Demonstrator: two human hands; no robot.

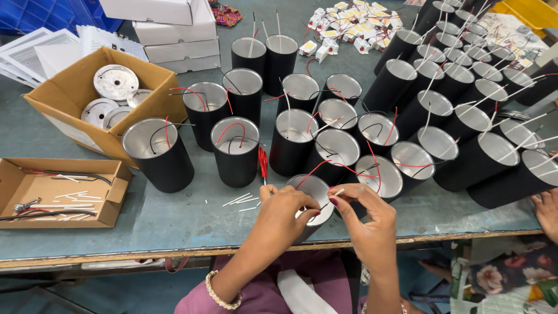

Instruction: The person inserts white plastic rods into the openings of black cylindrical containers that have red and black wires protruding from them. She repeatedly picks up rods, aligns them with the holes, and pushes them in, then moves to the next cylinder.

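Left hand [285, 212] closed around the rim of a black cylindrical housing [311, 192] with a silvery inside, at the near edge of the blue-green worktable [174, 224], just in front of the crowd of like black housings [235, 148] with red and black wires. Right hand [363, 218] just beside it, fingertips pinched shut on a thin white sleeve [337, 192] at the end of a red wire [317, 168] leading out of that housing. Off to the left, a flat cardboard tray [61, 192] of wire offcuts and a cardboard box [93, 96] of round metal plates [116, 81]; another person's hand [548, 212] at the right edge.
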